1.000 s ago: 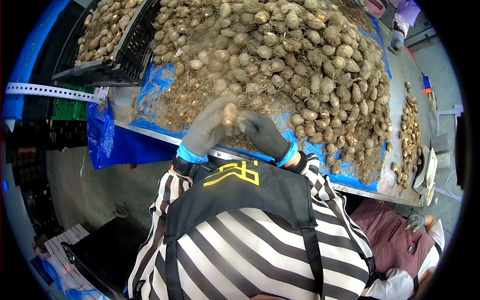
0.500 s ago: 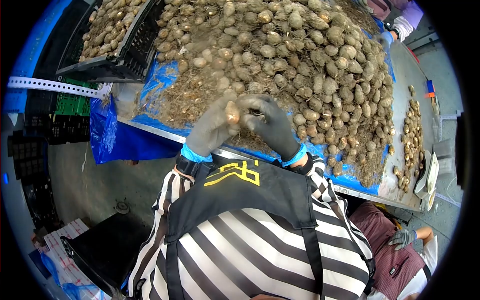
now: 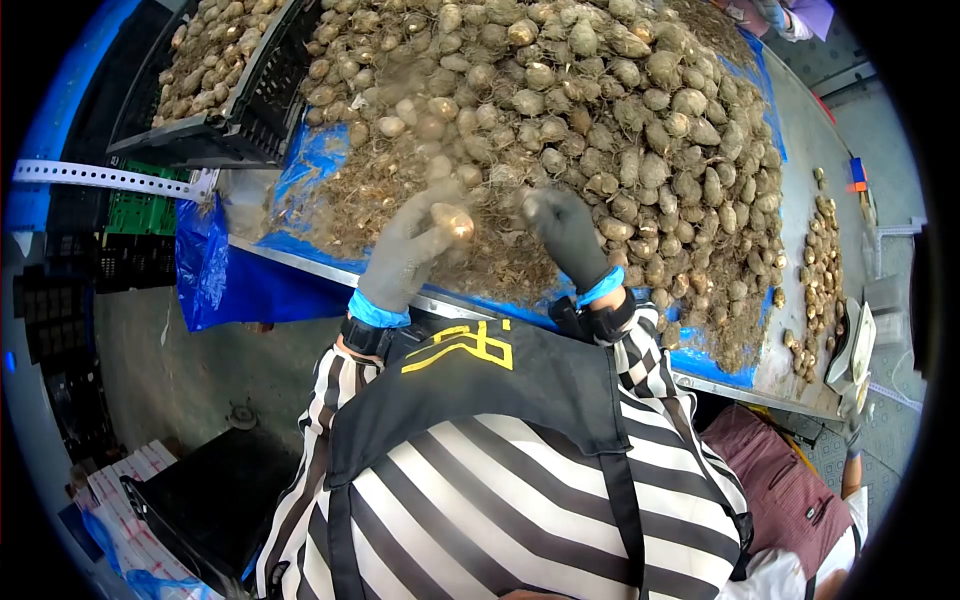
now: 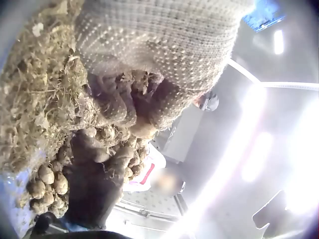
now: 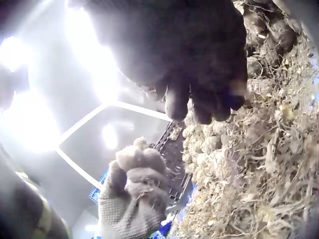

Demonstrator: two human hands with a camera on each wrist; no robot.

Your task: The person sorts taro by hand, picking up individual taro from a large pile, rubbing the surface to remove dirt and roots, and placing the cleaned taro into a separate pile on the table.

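Observation:
In the head view the left hand [image 3: 405, 250], in a grey dotted glove, grips a brown tuber [image 3: 453, 221] whose pale end faces the other hand. The left wrist view shows that glove [image 4: 154, 50] curled round the tuber [image 4: 143, 128]. The right hand [image 3: 568, 238], in a darker glove, is apart from the tuber, to its right, over the root litter [image 3: 500, 265]. Its thumb and fingers stand spread in the left wrist view [image 4: 94, 184], with nothing visible between them. The right wrist view shows its fingers [image 5: 202, 112] bent loosely downward.
A large heap of hairy tubers [image 3: 600, 130] covers the table beyond the hands. A black crate [image 3: 225, 138] of tubers stands at the upper left. Smaller tubers [image 3: 820, 270] lie along the right side beside a white scale-like object [image 3: 850, 345]. Another person [image 3: 775, 480] is at the lower right.
The right hand has drawn away from the tuber to the right, and its fingers have left it. The left hand still holds the tuber, now tilted sideways. The person at lower right has moved an arm.

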